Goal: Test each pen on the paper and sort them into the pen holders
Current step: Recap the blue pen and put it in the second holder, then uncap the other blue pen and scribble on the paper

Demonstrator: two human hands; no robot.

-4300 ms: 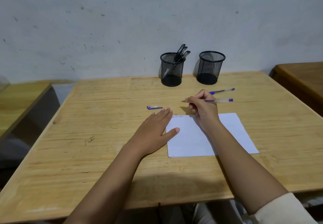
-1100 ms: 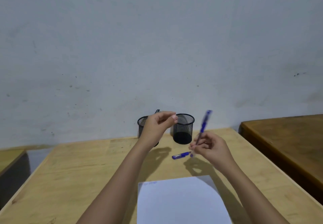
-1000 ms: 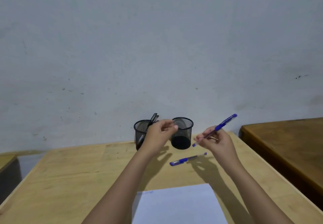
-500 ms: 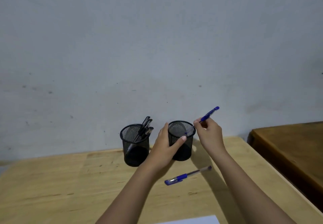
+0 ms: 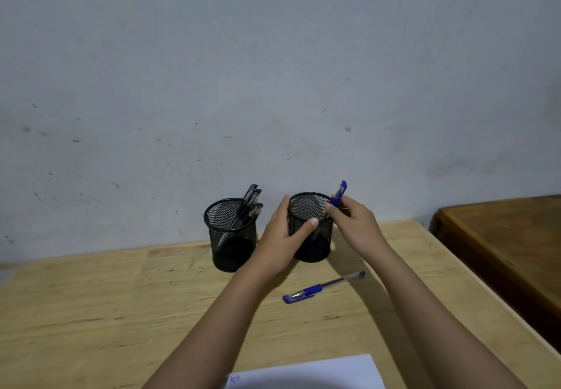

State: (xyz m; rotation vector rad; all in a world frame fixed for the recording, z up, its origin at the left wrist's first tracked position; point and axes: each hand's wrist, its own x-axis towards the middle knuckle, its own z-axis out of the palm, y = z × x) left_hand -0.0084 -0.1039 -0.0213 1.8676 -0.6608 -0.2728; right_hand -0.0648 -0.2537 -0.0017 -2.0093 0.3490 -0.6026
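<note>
The blue pen (image 5: 337, 198) is the thing in hand: it stands nearly upright, cap end up, its lower part already inside the rim of the right-hand pen holder (image 5: 309, 227). The right hand (image 5: 353, 224) pinches it just under the cap, fingers closed on the barrel. The left hand (image 5: 283, 238) is wrapped around the near side of the same holder, thumb across the front mesh, bracing it on the table (image 5: 106, 303).

The step looks like the sorting half of one cycle: this pen is being dropped into its holder. The next move likely calls for the right hand to loosen its pinch so the pen slides down and leans on the rim, while the left hand keeps the light mesh cup from tipping or sliding.

Just left of the left hand stands the other pen holder (image 5: 230, 233), with several dark pens (image 5: 247, 206) leaning against its right rim. Near the right forearm, towards the person, a second blue pen (image 5: 323, 287) lies capped on the table, judged to be awaiting its test. The paper (image 5: 318, 372) lies between the forearms at the bottom edge.

The paper is mostly cut off; only a small blue scribble shows at its corner. The held pen's tip is hidden inside the mesh. How many dark pens there are cannot be counted surely.
</note>
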